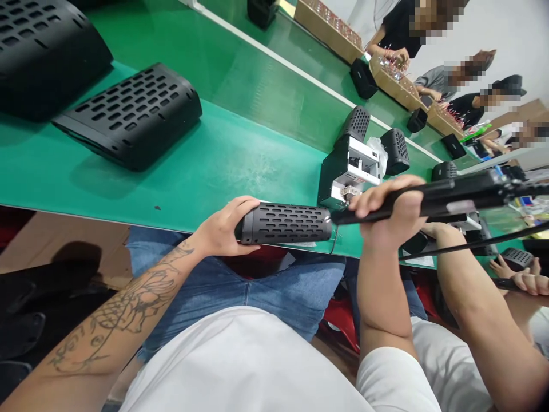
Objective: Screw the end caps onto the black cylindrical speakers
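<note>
My left hand (227, 229) grips the near end of a black plastic housing (287, 223) with rows of slots, which lies on its side at the table's front edge. A black electric screwdriver (446, 194) is wrapped in the fingers of my right hand (394, 209). It is held nearly level, and its tip meets the far end face of the housing. Whether a screw sits under the tip is too small to tell. Just behind the right hand stands a black and silver screw feeder machine (349, 171), partly hidden by that hand.
Two more slotted housings (146, 114) (38, 51) stand at the left on the green table (240, 149). Others (397, 151) are behind the machine. A co-worker's arm (467, 274) is close on my right. Across a green divider, people work beside cardboard boxes (328, 28).
</note>
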Demonstrator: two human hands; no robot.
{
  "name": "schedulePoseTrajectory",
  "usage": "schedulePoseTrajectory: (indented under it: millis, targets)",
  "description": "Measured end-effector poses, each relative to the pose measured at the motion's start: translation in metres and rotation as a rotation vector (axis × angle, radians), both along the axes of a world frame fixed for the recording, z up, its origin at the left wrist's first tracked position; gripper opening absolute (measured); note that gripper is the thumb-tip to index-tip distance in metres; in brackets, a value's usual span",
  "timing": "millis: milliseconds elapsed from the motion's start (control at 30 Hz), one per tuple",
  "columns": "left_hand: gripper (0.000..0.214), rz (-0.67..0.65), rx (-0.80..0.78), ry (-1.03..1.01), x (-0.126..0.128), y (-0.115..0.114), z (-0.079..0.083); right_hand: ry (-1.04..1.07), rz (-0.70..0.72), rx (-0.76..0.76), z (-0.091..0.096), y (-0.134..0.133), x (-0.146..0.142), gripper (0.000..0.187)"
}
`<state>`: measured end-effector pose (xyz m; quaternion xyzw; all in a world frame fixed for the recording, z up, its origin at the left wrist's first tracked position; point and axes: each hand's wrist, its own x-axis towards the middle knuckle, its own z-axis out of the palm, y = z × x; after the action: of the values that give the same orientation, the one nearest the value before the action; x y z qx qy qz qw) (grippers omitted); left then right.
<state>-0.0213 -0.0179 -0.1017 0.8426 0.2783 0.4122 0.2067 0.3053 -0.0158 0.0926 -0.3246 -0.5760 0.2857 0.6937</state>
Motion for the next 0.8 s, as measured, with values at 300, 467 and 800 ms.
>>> schedulePoseTrajectory:
  millis: [300, 467, 800]
  targets:
    - [0.120, -0.001, 0.038, -0.026, 0.001, 0.000, 0.004, -0.085, -0.526, -0.005, -0.049, 0.079, 0.086, 0.052]
    - [0.119, -0.002, 0.033, -0.030, 0.001, 0.000, 0.005, -0.047, -0.459, -0.006, -0.045, 0.055, 0.078, 0.047]
    - [0.119, 0.014, 0.031, 0.004, -0.001, 0.001, 0.002, -0.093, -0.550, 0.056, -0.036, 0.068, 0.085, 0.051]
